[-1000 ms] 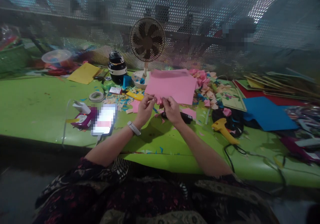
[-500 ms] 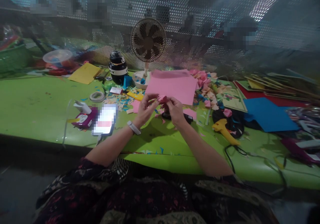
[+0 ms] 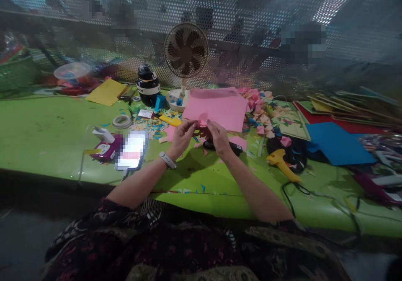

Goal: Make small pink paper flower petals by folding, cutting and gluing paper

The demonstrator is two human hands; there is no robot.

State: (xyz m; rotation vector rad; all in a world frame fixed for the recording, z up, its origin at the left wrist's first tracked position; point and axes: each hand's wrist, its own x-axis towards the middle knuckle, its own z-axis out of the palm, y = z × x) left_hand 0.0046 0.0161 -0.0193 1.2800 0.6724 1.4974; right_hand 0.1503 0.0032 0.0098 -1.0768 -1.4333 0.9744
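A small folded piece of pink paper [image 3: 202,119] is pinched between both hands above the green table. My left hand [image 3: 182,137] grips its left side with fingertips together, a white band on the wrist. On its right side, my right hand [image 3: 219,138] holds it between thumb and fingers. Just behind the hands lies a large pink sheet [image 3: 220,105]. Under my right hand, a black tool [image 3: 236,147] rests on the table, partly hidden. Small paper scraps [image 3: 150,127] are scattered left of the hands, around a yellow cutter [image 3: 170,120].
A fan [image 3: 186,52] and a black bottle [image 3: 148,86] stand at the back. A phone [image 3: 132,150] and a tape roll [image 3: 122,122] lie left. Right are a yellow glue gun [image 3: 282,164], pink paper pieces [image 3: 254,101] and a blue sheet [image 3: 339,143].
The fingers of my left hand have drawn in closer together and the hand has shifted slightly. The pink piece has turned and now shows a rounded upper edge. My right hand has barely moved.
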